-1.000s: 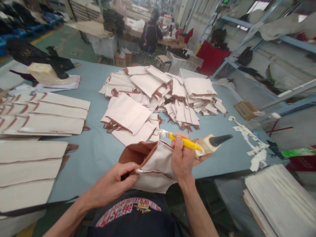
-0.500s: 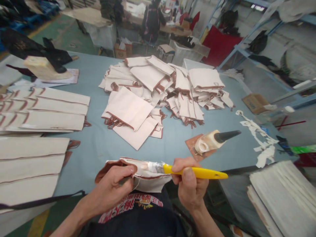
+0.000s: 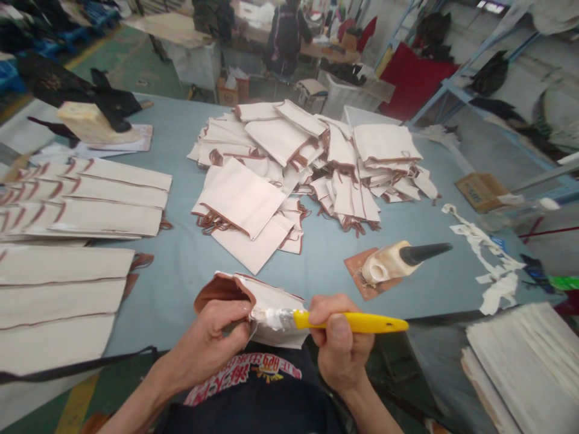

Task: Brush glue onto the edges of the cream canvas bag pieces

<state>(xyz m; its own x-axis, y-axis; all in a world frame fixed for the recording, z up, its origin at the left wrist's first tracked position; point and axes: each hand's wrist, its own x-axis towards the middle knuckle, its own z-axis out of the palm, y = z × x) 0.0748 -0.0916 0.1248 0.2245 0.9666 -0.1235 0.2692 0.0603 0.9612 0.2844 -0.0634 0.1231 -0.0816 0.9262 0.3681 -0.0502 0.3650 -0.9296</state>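
At the table's near edge, my left hand (image 3: 215,340) pinches the edge of a cream fabric pouch (image 3: 283,292) with a brown lining and brown trim. The mouth of the pouch gapes on the left, showing the lining. My right hand (image 3: 341,337) is closed round the yellow handle of a paintbrush (image 3: 371,322). White paste coats its bristles, which touch the pouch edge beside my left fingertips. A glue bottle (image 3: 384,262) with a black nozzle lies tilted on a brown square ahead of my right hand.
A heap of cream pouches (image 3: 266,138) with brown cords covers the table's middle. Overlapping rows of cream pieces (image 3: 104,208) lie at left. Stacked fabric (image 3: 529,355) stands at near right, with white scraps (image 3: 488,253) beyond. A person (image 3: 284,39) is in the background.
The brush has moved slightly left and down, from inside the pouch opening to its edge by my left fingers. The pouch has turned, and its brown lining shows more.
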